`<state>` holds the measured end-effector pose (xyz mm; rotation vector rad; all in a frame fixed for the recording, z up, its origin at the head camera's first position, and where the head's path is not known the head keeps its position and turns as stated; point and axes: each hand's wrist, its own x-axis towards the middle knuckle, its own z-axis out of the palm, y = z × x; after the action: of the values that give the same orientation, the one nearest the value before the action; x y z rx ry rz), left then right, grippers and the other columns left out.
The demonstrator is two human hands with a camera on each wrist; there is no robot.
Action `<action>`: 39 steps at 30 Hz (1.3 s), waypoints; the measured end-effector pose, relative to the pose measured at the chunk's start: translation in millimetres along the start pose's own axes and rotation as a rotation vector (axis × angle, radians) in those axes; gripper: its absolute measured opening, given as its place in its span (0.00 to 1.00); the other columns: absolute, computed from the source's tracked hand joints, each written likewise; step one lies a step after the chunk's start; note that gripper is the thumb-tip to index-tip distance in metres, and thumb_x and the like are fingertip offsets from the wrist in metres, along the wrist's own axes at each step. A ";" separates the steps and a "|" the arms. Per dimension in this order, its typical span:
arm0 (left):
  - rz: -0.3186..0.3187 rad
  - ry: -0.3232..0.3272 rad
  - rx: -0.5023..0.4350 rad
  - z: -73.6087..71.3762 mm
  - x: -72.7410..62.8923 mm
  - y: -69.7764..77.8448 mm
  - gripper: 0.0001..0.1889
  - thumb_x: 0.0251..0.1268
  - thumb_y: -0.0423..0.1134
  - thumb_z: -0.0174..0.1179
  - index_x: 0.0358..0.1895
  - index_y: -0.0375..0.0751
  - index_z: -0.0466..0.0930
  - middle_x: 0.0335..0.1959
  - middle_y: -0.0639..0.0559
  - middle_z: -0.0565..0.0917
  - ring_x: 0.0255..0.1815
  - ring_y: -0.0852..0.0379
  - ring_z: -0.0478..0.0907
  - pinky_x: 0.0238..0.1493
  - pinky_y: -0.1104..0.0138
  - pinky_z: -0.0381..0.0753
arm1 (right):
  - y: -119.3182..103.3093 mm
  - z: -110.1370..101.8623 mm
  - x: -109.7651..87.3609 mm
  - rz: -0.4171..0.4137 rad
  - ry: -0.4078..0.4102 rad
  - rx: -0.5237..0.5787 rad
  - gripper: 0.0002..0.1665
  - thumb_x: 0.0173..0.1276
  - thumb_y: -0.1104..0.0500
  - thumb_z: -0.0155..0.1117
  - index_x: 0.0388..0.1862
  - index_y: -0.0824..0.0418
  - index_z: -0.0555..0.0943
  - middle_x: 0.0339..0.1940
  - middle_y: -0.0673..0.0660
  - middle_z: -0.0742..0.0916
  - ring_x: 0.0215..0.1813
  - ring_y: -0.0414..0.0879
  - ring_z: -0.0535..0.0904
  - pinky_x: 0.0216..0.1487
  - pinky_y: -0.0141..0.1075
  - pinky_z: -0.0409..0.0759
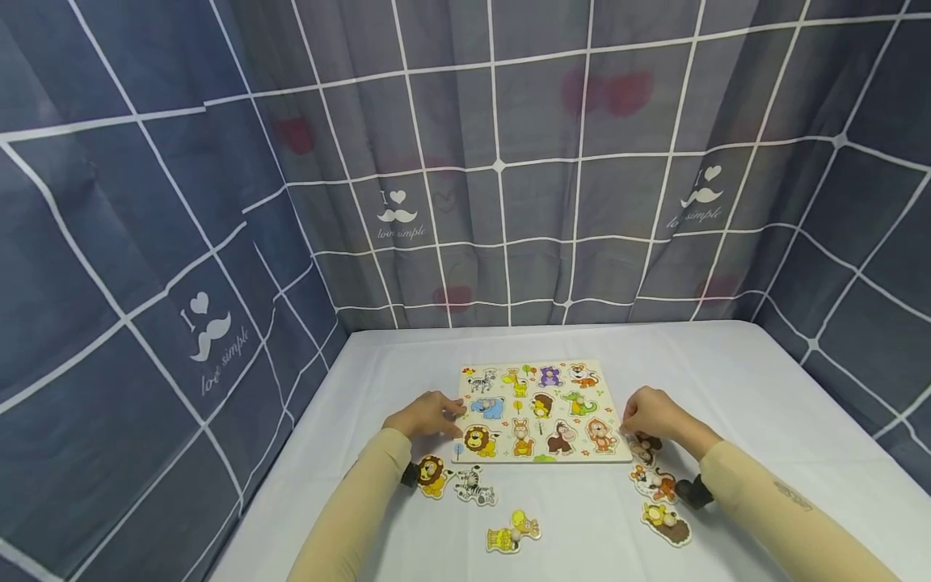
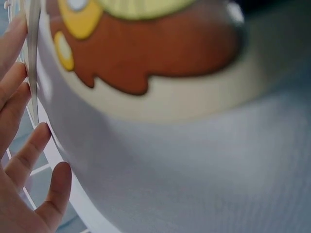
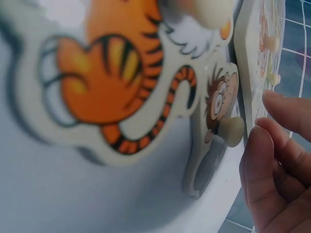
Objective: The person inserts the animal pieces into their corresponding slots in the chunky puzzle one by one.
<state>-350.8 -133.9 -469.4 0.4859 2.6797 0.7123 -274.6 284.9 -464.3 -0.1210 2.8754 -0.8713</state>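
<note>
A pale wooden puzzle board (image 1: 534,413) with animal pictures lies flat on the table. My left hand (image 1: 429,415) rests at its left edge; in the left wrist view the fingers (image 2: 30,155) are spread and fairly straight, some touching the rim. At the right edge my right hand (image 1: 650,416) has its fingers curled against the board and appears to pinch the rim. Beside the left wrist lie a lion piece (image 1: 432,475) and a zebra piece (image 1: 475,487). By the right wrist lie a monkey piece (image 3: 221,99), a tiger piece (image 1: 655,483) and a hedgehog piece (image 1: 667,525).
A giraffe piece (image 1: 512,533) lies in front of the board, nearer to me. Loose pieces carry round knobs (image 3: 231,131). The white table (image 1: 407,356) backs onto a dark checked curtain (image 1: 538,202), which also hangs at both sides.
</note>
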 end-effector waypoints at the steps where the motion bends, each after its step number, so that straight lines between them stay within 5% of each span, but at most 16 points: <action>1: -0.001 0.000 0.009 0.0 -0.6 0.3 0.28 0.51 0.44 0.77 0.58 0.49 0.84 0.70 0.60 0.75 0.76 0.43 0.65 0.79 0.48 0.60 | 0.8 1.0 -1.2 -0.002 0.003 -0.002 0.09 0.55 0.64 0.72 0.20 0.61 0.82 0.15 0.51 0.81 0.20 0.41 0.75 0.21 0.31 0.75; 39: -0.014 -0.001 0.039 -0.3 -3.4 4.3 0.28 0.52 0.45 0.76 0.59 0.48 0.83 0.71 0.59 0.74 0.75 0.44 0.66 0.78 0.48 0.62 | 17.6 7.9 -23.0 0.118 0.065 0.002 0.14 0.55 0.60 0.74 0.16 0.62 0.79 0.13 0.52 0.81 0.18 0.41 0.73 0.20 0.31 0.72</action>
<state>-346.9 -131.9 -466.2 0.4768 2.6978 0.6560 -251.4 297.8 -478.2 0.0781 2.9061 -0.8708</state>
